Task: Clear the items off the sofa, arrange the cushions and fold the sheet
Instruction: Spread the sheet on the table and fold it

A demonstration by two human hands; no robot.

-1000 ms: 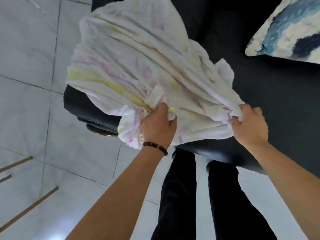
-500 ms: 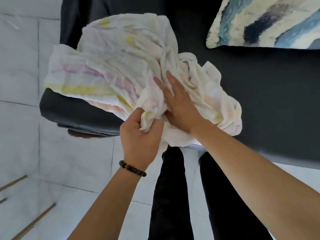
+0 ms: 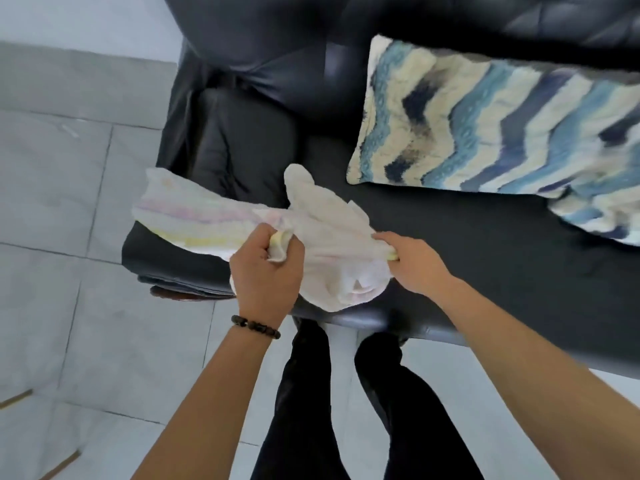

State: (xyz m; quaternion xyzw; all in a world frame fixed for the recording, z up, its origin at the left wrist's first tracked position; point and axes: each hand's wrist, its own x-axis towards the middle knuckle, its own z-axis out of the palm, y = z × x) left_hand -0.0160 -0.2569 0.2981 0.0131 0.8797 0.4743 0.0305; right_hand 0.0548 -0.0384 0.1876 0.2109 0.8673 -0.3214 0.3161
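A crumpled white sheet with faint pink and yellow stripes lies bunched on the front left corner of the black leather sofa. My left hand, with a bead bracelet at the wrist, grips a bunched edge of the sheet. My right hand pinches another edge of it, a little to the right. A blue, navy and cream zigzag cushion leans against the sofa back at the right. A second cushion of the same pattern lies partly under it at the far right.
The sofa's padded left armrest stands just behind the sheet. Grey floor tiles spread to the left. My legs in black trousers stand against the sofa's front edge. Thin wooden strips show at the lower left.
The sheet has been gathered from a wide spread into a smaller bunch. My right hand left the middle of the sheet and now pinches an edge on the right; my left hand keeps its grip.
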